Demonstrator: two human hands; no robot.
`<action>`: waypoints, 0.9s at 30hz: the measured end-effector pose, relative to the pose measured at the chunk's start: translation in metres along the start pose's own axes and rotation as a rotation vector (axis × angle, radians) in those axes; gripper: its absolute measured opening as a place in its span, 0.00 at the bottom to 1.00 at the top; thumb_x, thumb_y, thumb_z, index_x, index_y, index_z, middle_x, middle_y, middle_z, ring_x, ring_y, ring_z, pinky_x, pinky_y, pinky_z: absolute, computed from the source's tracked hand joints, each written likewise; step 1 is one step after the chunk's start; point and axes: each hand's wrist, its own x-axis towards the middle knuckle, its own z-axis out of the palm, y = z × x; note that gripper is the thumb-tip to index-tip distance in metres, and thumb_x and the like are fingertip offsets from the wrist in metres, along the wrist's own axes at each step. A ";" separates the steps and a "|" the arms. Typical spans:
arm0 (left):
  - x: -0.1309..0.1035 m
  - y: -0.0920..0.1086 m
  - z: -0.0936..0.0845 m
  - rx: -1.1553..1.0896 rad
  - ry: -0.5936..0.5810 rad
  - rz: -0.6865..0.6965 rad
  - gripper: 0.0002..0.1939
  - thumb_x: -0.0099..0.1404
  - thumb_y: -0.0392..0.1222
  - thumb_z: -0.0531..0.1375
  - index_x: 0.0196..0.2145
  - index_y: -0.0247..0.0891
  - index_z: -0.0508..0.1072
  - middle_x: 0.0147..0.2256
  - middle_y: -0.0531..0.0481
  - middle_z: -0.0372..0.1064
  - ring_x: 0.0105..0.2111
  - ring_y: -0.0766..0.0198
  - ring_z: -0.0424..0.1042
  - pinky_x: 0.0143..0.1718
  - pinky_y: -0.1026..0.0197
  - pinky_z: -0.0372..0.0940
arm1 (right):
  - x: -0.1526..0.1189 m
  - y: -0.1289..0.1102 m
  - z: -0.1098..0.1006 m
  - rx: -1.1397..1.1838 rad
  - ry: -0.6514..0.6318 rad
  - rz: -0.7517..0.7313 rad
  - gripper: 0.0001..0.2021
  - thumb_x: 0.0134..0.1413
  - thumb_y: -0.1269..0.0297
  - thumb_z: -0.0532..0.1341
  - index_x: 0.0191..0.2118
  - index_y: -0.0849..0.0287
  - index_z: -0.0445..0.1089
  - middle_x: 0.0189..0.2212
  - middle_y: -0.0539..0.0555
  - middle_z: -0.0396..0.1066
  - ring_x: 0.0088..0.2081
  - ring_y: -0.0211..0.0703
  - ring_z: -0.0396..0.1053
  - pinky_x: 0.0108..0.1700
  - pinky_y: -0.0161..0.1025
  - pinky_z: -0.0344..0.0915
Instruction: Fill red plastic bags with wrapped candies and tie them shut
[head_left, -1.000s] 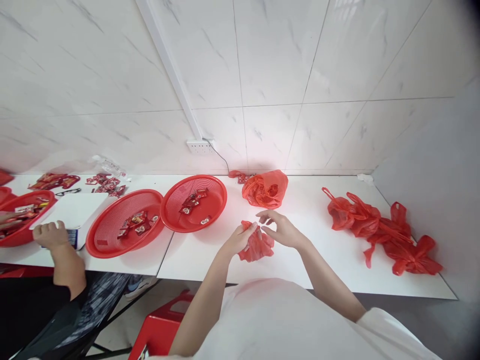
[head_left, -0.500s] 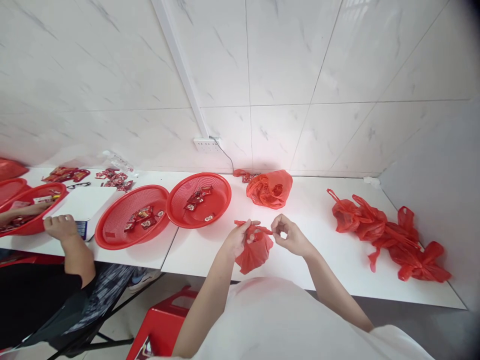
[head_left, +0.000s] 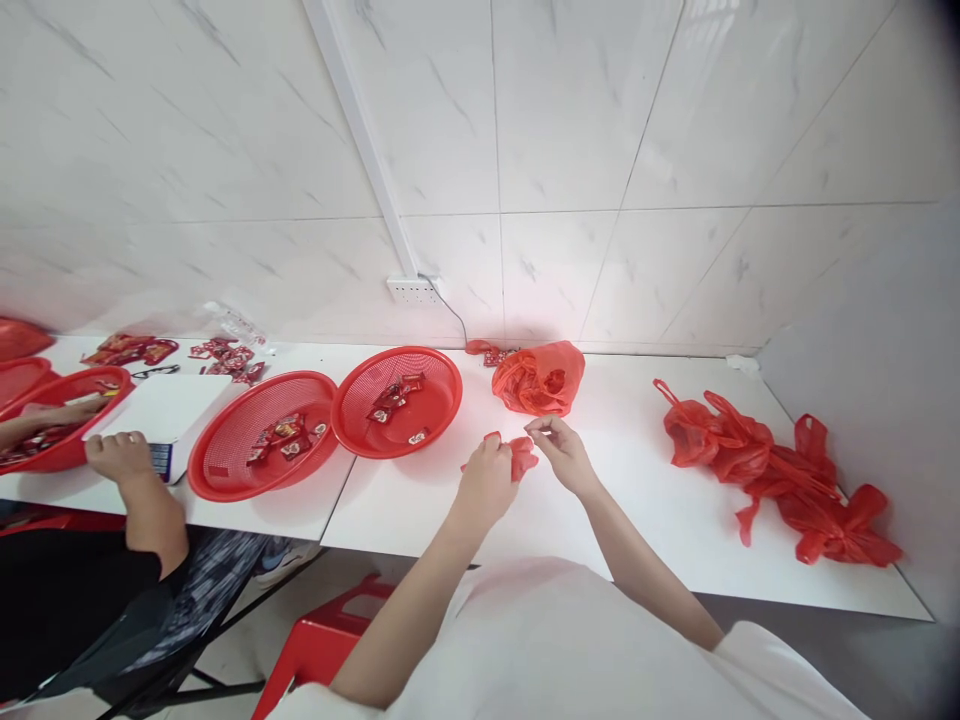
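My left hand point(head_left: 486, 482) is closed around a small red plastic bag point(head_left: 523, 460), part of which sticks out to the right of the fingers. The rest of this bag is hidden behind the hand. To its right and slightly higher, my right hand point(head_left: 564, 452) has its thumb and fingertips pinched together close to the bag. Whether anything is between those fingertips I cannot make out. Just beyond both hands lies a larger crumpled red plastic bag point(head_left: 541, 378).
Two red baskets point(head_left: 397, 402) with several small red packets stand left of my hands. Several tied red bags point(head_left: 772, 465) lie on the white table point(head_left: 645, 520) at the right. Further left, a co-worker's hand point(head_left: 120, 455) rests by a white scale point(head_left: 161, 400).
My left hand has turned over and closed around the red bag, which now hangs out less below it. My right hand has moved slightly left and up, its fingertips pinched.
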 end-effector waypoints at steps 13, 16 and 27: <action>-0.015 -0.024 0.020 -0.398 -0.070 0.154 0.14 0.63 0.27 0.47 0.37 0.41 0.69 0.39 0.48 0.68 0.40 0.61 0.69 0.46 0.56 0.63 | -0.004 0.011 0.009 0.169 -0.138 0.178 0.14 0.50 0.54 0.66 0.39 0.58 0.74 0.31 0.52 0.75 0.34 0.41 0.71 0.40 0.41 0.69; -0.019 -0.028 0.026 -0.468 0.035 0.134 0.13 0.71 0.36 0.45 0.48 0.41 0.65 0.42 0.46 0.69 0.42 0.61 0.70 0.46 0.57 0.63 | -0.007 0.010 0.006 0.305 -0.159 0.275 0.14 0.49 0.54 0.66 0.37 0.58 0.73 0.24 0.48 0.69 0.23 0.34 0.63 0.27 0.34 0.61; -0.012 -0.051 0.020 -0.159 0.159 -0.237 0.26 0.70 0.52 0.46 0.18 0.42 0.65 0.19 0.51 0.65 0.23 0.61 0.65 0.33 0.59 0.57 | -0.003 0.000 -0.046 0.342 0.008 0.383 0.23 0.54 0.44 0.59 0.45 0.58 0.70 0.17 0.44 0.59 0.16 0.30 0.44 0.19 0.33 0.38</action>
